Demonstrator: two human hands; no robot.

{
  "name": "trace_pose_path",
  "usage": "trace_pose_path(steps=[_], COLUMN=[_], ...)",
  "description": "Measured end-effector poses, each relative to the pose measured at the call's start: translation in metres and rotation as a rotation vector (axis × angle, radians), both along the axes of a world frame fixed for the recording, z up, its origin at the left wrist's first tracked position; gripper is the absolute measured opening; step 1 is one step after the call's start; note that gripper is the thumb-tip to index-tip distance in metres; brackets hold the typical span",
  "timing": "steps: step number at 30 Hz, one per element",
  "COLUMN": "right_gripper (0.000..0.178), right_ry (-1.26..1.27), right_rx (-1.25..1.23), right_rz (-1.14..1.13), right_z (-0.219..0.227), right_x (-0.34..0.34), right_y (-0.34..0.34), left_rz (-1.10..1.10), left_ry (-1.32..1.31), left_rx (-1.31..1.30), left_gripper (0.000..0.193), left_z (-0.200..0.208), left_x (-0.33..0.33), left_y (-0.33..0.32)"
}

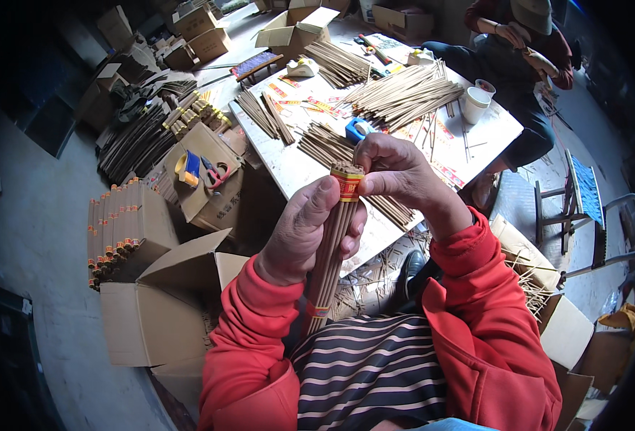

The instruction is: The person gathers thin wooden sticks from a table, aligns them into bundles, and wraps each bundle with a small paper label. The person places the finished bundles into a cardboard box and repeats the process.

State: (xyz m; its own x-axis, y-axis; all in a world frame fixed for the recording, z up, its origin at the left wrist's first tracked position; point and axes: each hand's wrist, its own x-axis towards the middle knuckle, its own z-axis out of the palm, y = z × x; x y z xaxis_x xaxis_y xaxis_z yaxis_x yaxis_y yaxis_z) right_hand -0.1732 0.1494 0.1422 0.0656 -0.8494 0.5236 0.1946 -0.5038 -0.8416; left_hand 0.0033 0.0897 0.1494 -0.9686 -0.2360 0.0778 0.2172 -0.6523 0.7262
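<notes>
Striped shirt [375, 363] and red sleeves [486, 294] are seen nearest. Beyond, stick bundle [333, 244] is gripped in left hand [299, 226]; right hand [402, 172] is set at its upper red band [349, 189], thumb and forefinger narrowed, pinch unclear. Bundle should be kept steady, band snug. Table [501, 129] is crowded by loose sticks [404, 93] and tape dispenser [358, 130]; leftward, reach is hampered by open box [141, 320].

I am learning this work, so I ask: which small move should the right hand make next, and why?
Probably smooth the upper red-and-gold band around the stick bundle: the right hand is at the band's edge, while the left hand grips the bundle.
</notes>
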Motion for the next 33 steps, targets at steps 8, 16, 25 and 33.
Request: trace_pose_path(steps=[8, 16, 25, 33], right_gripper=[0.011, 0.022, 0.082, 0.034], right_ry=[-0.059, -0.197, 0.200, -0.540], right_rx=[0.051, 0.100, 0.278, -0.203], right_rz=[0.098, -0.047, 0.131, -0.488], right_z=[0.006, 0.014, 0.024, 0.012], right_x=[0.002, 0.004, 0.083, 0.080], right_y=[0.001, 0.013, 0.043, 0.001], left_rz=[-0.078, 0.328, 1.337, 1.174], left_ry=[0.049, 0.176, 0.641, 0.329], left_rx=[0.016, -0.403, -0.434, 0.032], left_gripper=[0.044, 0.056, 0.048, 0.045], left_z=[0.004, 0.075, 0.115, -0.005], left_x=[0.006, 0.034, 0.037, 0.011], left_y=[-0.003, -0.022, -0.017, 0.008])
